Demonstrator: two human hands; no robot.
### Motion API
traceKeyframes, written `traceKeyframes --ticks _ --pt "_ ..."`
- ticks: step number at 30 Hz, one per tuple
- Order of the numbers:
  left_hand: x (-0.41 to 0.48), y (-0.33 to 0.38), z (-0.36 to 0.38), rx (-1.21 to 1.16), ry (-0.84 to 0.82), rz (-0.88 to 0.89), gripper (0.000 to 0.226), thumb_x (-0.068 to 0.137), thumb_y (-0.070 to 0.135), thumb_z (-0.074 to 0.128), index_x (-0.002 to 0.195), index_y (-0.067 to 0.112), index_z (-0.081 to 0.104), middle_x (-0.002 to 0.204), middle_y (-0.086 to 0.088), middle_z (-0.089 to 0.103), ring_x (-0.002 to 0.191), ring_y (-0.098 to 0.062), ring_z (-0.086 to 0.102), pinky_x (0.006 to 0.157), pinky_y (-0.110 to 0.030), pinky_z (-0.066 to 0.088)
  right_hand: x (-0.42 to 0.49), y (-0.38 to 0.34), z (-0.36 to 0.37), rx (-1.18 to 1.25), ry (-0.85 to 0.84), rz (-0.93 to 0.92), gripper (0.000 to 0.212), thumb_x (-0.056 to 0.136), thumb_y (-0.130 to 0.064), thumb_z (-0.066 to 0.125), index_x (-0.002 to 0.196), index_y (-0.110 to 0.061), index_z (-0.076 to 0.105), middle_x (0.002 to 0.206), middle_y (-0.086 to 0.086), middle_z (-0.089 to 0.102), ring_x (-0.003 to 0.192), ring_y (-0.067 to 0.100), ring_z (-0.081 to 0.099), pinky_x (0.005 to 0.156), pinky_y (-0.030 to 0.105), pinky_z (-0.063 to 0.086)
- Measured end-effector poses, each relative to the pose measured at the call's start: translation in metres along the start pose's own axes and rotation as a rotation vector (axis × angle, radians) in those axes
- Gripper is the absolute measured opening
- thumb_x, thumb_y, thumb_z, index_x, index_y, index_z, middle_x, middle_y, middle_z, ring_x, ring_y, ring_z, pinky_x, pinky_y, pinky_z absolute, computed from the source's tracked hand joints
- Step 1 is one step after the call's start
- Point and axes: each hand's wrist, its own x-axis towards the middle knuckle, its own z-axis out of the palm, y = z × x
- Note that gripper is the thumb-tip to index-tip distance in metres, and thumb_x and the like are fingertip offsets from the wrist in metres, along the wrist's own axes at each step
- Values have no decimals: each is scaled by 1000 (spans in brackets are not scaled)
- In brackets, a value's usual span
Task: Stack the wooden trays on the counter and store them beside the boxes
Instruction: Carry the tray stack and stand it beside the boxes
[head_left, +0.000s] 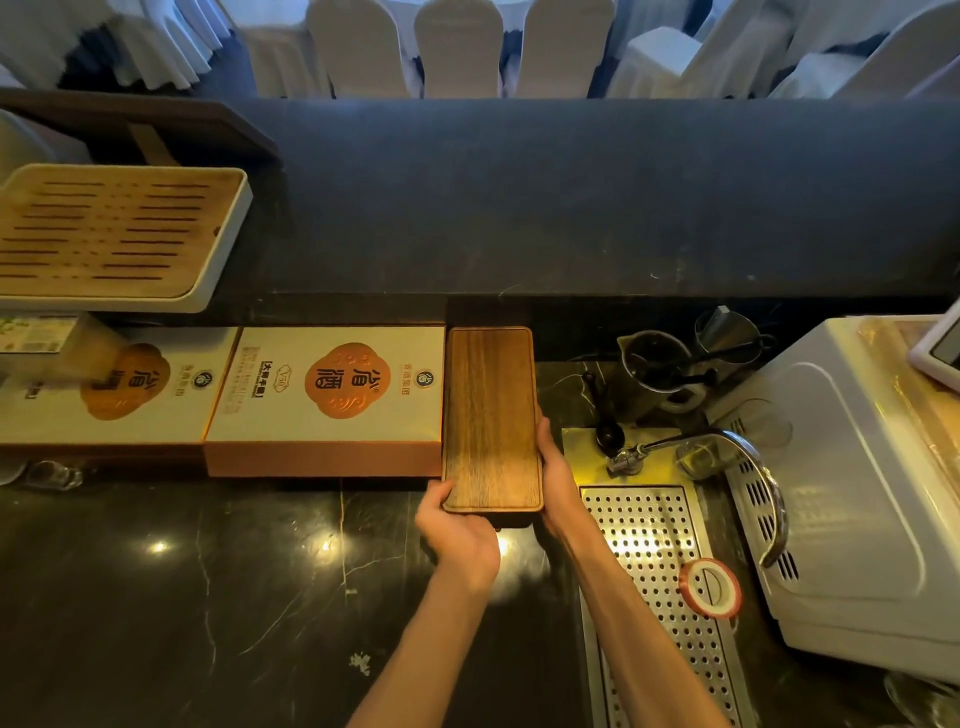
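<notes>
The trays (491, 410) lie on the dark marble counter (208, 582) with their long sides running from front to back. Their far end sits close under the raised ledge (571, 208) along the counter's back edge, and their left side is against the right box (327, 400). Only the top tray's face shows in full. A dark strip sticks out beneath its near end, so at least one more lies under it, but how many cannot be told. The left hand (457, 525) grips the near left corner, with the thumb on the rim and the fingers curled out of sight beneath. The right hand (553, 467) clasps the right side near the front, with the thumb along the rim and its fingers hidden under the wood. Whether the trays rest fully on the counter or are slightly lifted at the near end cannot be told. The left box (119, 395) lies beside the right box, its left part cut off by the frame and partly blurred. Above it, a slatted tray (119, 234) in a white base is also cut off at the left. Right of the trays are a perforated drain (654, 561), with a tape roll (711, 588) lying on it, a curved tap (748, 457) and a black scoop (605, 431). Two jugs (657, 364) stand in shadow by the back edge, their contents hard to make out. A white appliance (857, 493) fills the counter's right end and runs out of frame.
</notes>
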Motion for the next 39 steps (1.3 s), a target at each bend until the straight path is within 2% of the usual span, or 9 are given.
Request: traceKeyframes --ticks 4,7,16,18,22,26,30,33,39 --pt "0 -4 1 20 28 28 34 88 19 45 119 9 57 113 -14 65 103 -29 65 68 -33 55 2 4 1 3 47 13 58 93 -64 36 145 -38 37 143 10 51 124 31 56 103 54 45" --pt "5 -5 4 7 48 38 24 85 16 45 103 10 60 103 -13 65 95 -29 66 59 -29 57 4 4 2 -7 50 -7 57 92 -65 36 145 -44 35 144 6 50 125 29 55 104 56 44" --pt "15 -9 -6 7 30 73 32 87 15 41 113 12 61 107 -12 67 102 -28 65 73 -36 52 12 12 -6 -15 0 -13 61 83 -74 46 139 -54 37 143 3 52 126 30 55 103 59 43" --pt "15 -13 -7 63 38 94 31 86 15 43 111 14 62 106 -11 67 101 -28 65 72 -35 52 11 12 -6 -40 -14 -4 62 84 -74 44 141 -50 38 139 3 55 122 27 59 99 54 49" --pt "15 -12 -16 261 -32 98 39 91 16 47 129 6 52 112 -12 63 106 -29 62 76 -36 52 4 1 -6 -112 8 27 62 88 -68 42 141 -35 44 133 5 60 115 23 64 82 33 56" --pt "21 14 -24 662 -198 29 46 90 32 63 133 19 52 122 -4 66 116 -23 61 96 -41 51 12 -28 0 -306 -75 -27 43 100 -51 30 135 -32 46 131 -4 57 111 4 61 80 17 52" --pt "24 27 -16 830 -270 1 52 89 38 64 136 20 50 125 -3 65 116 -21 62 105 -49 46 37 -57 22 -381 -59 10 51 95 -51 48 138 -24 44 129 4 58 117 23 60 97 40 50" --pt "26 25 -16 847 -255 27 52 91 36 60 138 18 48 129 -3 63 120 -23 60 106 -51 44 48 -51 27 -343 22 22 55 91 -50 59 136 -21 48 125 8 63 112 26 63 97 48 51" --pt "23 25 -14 864 -234 32 53 91 36 61 139 17 46 129 -4 63 120 -23 59 108 -50 43 41 -57 23 -336 -32 57 64 89 -52 59 142 -23 40 129 9 59 110 24 62 86 37 54"
